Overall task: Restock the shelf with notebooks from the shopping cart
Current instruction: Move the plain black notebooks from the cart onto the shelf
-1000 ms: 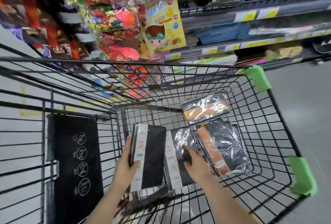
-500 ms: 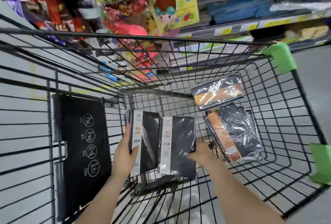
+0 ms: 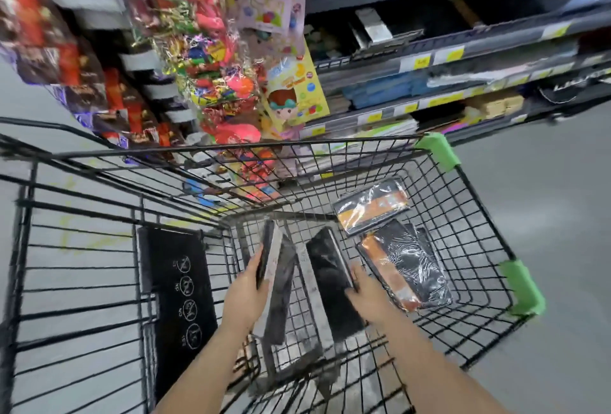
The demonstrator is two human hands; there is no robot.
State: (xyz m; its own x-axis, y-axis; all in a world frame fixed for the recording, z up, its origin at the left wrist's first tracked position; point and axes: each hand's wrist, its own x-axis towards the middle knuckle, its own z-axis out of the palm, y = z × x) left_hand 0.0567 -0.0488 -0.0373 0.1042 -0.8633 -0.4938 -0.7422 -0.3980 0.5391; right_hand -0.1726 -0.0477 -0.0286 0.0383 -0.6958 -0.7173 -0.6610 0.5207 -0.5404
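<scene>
Inside the black wire shopping cart my left hand grips a black notebook with a white band, held on edge. My right hand grips a second black notebook, also lifted and tilted. Both are blurred by motion. Further right in the cart lie a wrapped black and orange notebook and a small stack of similar wrapped notebooks. The shelf with stationery rises beyond the cart at the upper right.
Hanging bags of colourful toys and a yellow card pack dangle over the cart's far edge. Snack packets fill the rack at left. A black sign panel hangs inside the cart. Grey floor lies to the right.
Both hands have raised their notebooks off the cart's bottom and turned them on edge. The view has tilted up, showing more of the shelves.
</scene>
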